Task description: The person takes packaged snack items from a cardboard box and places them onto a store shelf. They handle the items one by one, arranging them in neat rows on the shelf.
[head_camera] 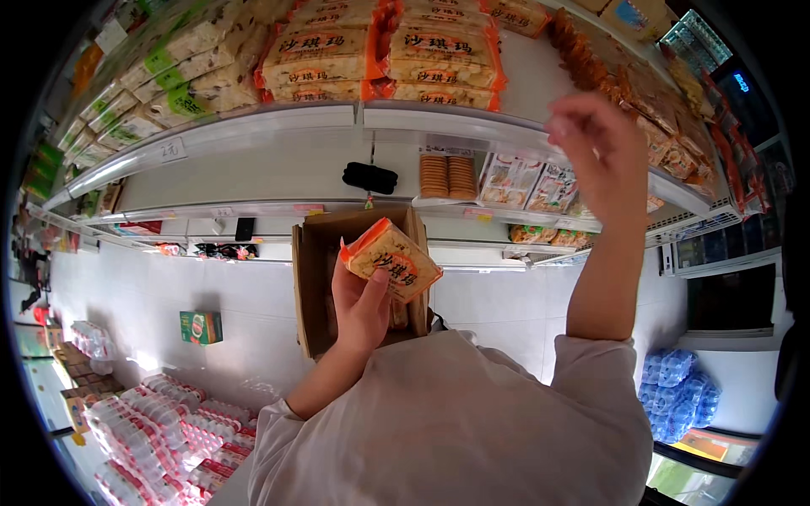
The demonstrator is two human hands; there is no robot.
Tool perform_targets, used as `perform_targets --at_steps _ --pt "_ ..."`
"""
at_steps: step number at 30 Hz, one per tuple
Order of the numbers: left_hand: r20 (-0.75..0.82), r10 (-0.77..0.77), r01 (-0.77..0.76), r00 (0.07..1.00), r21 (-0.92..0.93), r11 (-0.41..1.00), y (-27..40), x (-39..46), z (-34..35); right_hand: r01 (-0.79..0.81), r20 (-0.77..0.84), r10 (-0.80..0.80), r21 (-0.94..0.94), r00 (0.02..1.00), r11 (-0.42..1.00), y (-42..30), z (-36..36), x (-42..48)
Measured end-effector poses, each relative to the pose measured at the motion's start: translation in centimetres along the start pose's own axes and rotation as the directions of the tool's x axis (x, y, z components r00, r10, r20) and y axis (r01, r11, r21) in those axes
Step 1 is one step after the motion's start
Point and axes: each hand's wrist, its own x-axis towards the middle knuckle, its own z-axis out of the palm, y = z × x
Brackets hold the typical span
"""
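Observation:
My left hand point(364, 313) grips a packet of sachima point(395, 262) in clear and orange wrapping, its thumb across the printed front. The packet is over an open cardboard box point(302, 284), which has more packets partly hidden inside. My right hand point(601, 155) is raised in front of the upper shelf's right part, slightly blurred, holding nothing, its fingers bent and a little apart. On the upper shelf point(528, 66) two stacks of similar sachima packets point(440, 50) stand side by side, left of the right hand. Orange-brown packaged snacks point(658, 107) lie just beyond that hand.
Green-labelled snack packs point(177, 82) fill the upper shelf's left. A lower shelf point(253, 167) bears a black object point(370, 178) and round biscuits point(447, 177). A green carton point(201, 327), wrapped bottle packs point(158, 424) and blue bottle packs point(677, 392) are on the floor.

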Motion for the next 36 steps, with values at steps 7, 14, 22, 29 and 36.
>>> perform_targets --at_steps 7,14,22,29,36 --pt "0.076 -0.050 0.047 0.996 0.045 0.998 -0.3 0.2 0.4 -0.269 0.398 0.191 0.149 0.897 0.952 -0.7 9.9 -12.2" --pt "0.087 0.068 -0.085 0.994 0.205 0.975 -0.2 -0.2 2.0 -0.187 0.132 0.179 0.056 0.975 0.981 -0.6 6.8 -11.2" --pt "0.122 -0.088 0.039 0.989 0.361 0.932 0.3 -0.9 -0.7 -0.072 -0.203 -0.064 -0.598 0.977 0.798 0.1 -2.5 4.7" --pt "0.335 -0.116 -0.249 0.935 0.852 0.460 0.5 -0.2 -1.8 -0.124 0.027 0.236 -0.790 0.971 0.600 7.6 -2.4 16.2" --pt "0.262 -0.073 -0.207 0.962 0.881 0.425 1.4 -1.0 -4.3 0.248 0.198 -0.174 -0.907 0.965 0.340 10.4 -1.4 19.3"
